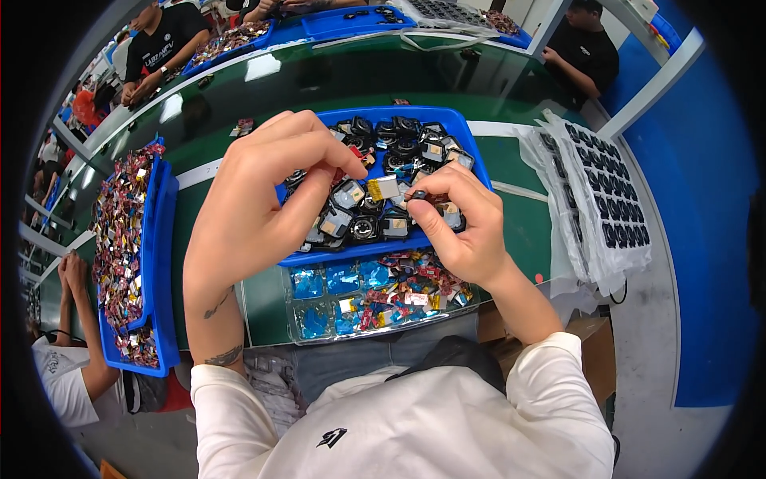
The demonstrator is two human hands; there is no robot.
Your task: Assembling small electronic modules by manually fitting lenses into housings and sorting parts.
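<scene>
Over a blue tray (467, 120) of black watch-like casings (365, 229), both my hands are raised and closed in a pinch. My left hand (267, 188) has thumb and index finger together, with a small red circuit board (357, 152) showing at the fingertips. A small black part (417, 194) is between the thumb and index finger of my right hand (467, 219). Between the two hands is a silver battery (384, 188) with yellow tape; whether it is joined to either held part, I cannot tell.
Nearest me lies a clear plastic tray (299, 329) with blue-film pieces and red boards. A long blue bin (163, 263) of similar boards stands left. White trays of black parts (602, 188) are stacked right. Other people sit across the green table (319, 76) and at the left.
</scene>
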